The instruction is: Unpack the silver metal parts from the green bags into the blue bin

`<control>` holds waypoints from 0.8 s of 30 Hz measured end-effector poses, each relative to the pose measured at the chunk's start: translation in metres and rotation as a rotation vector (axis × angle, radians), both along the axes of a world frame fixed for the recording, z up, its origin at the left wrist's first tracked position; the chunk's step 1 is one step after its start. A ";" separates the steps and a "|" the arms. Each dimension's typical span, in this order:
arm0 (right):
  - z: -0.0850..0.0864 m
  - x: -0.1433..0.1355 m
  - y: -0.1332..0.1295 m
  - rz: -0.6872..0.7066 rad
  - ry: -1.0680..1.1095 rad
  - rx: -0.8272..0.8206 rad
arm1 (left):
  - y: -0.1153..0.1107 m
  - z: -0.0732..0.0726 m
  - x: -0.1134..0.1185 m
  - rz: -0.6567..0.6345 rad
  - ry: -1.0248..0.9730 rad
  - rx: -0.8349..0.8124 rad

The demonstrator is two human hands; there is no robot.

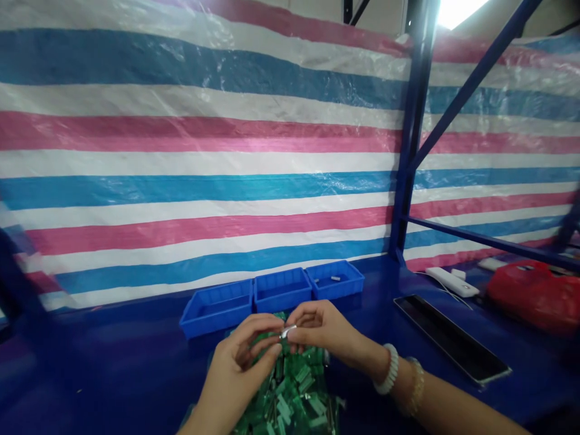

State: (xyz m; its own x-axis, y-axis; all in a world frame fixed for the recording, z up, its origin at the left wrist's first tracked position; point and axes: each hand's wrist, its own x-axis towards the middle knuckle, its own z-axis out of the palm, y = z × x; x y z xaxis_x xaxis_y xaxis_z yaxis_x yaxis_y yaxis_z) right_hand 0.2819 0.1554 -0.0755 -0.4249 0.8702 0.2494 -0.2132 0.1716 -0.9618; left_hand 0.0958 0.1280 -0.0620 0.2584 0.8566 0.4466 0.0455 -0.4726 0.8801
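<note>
A small, shiny silver piece [287, 331] is held up between my two hands; its exact kind is too small to make out. My right hand [325, 329] pinches its right end between thumb and fingers. At the other end, the curled fingertips of my left hand [240, 362] close on the piece, partly hiding it. Below both hands lies a heap of small green and pale strip-like pieces [290, 399], seemingly in clear green plastic. My hands cover part of this heap.
Three blue trays stand in a row behind my hands: a left tray [185, 323], a middle tray [283, 300] and a right tray [338, 292] with small silver bits. Right are a dark flat tablet-like slab [453, 338], a white device [452, 281], a red bag [537, 296] and a blue post [405, 151].
</note>
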 end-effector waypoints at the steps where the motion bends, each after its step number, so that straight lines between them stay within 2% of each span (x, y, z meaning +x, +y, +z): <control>1: 0.002 0.006 0.007 -0.069 -0.058 0.063 | 0.001 -0.001 0.000 0.021 -0.005 -0.025; 4: 0.010 0.032 0.036 -0.419 -0.285 0.334 | 0.005 -0.001 -0.002 0.083 0.010 -0.065; 5: 0.012 0.041 0.047 -0.491 -0.322 0.362 | 0.006 -0.002 -0.002 0.097 0.019 -0.063; 8: 0.014 0.067 0.070 -0.647 -0.421 0.414 | 0.008 -0.003 -0.005 0.115 0.043 -0.043; 11: 0.016 0.080 0.072 -0.726 -0.549 0.501 | 0.008 -0.004 -0.006 0.112 0.048 -0.030; 14: 0.020 0.081 0.056 -0.623 -0.683 0.590 | 0.008 -0.005 -0.005 0.092 0.056 -0.025; 18: 0.023 0.074 0.035 -0.192 -0.877 0.662 | 0.008 -0.008 -0.004 0.068 0.091 -0.013; 20: 0.020 0.071 0.032 -0.031 -0.957 0.675 | 0.007 -0.008 -0.003 0.061 0.106 -0.015; 22: 0.015 0.068 0.034 0.036 -1.022 0.678 | 0.005 -0.008 -0.002 0.053 0.118 -0.025; 24: 0.011 0.067 0.036 0.046 -1.070 0.675 | 0.004 -0.007 -0.002 0.045 0.121 -0.038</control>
State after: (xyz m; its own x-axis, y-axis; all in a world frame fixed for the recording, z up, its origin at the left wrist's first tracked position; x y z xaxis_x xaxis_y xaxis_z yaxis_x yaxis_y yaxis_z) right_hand 0.3492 0.1916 -0.0640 -0.7147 0.6830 0.1507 0.5957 0.7073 -0.3806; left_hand 0.0935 0.1319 -0.0691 0.2694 0.8841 0.3817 0.1726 -0.4343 0.8841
